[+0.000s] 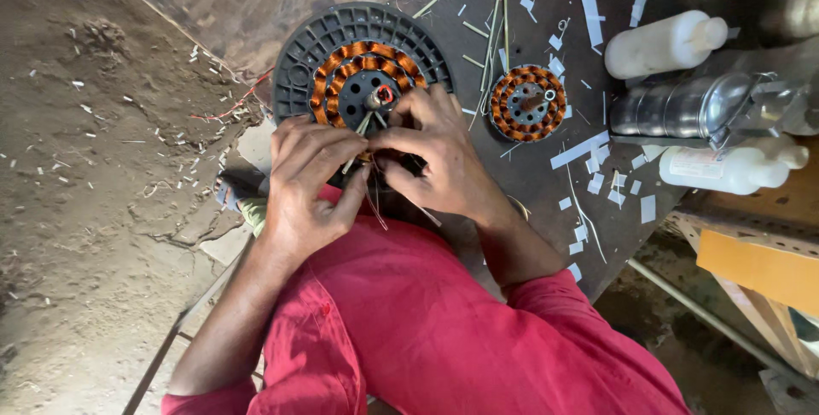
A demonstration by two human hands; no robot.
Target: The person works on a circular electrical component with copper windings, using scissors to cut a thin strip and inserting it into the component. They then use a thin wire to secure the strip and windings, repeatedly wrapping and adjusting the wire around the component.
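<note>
Both hands are pinched narrow on thin work at the near rim of the stator. My left hand curls its fingers in from the left, and my right hand closes thumb and forefinger from the right; between them they hold a few pale slivers and fine wires, though I cannot tell exactly which strand each finger has.

Largest first: the bench is dark and littered with white paper scraps. On it the stator lies flat, a round black ribbed disc with a ring of copper coils, its shaft pointing straight up at me. It sits just beyond my fingertips, touching them at its near edge. The slivers run with their long axis from the shaft toward my lap, fanning slightly. My right hand is the nearer to the shaft; my left sits lower, toward my red sleeve.

A second, smaller coil lies apart to the right. Two white bottles and a metal can stand farther right.
</note>
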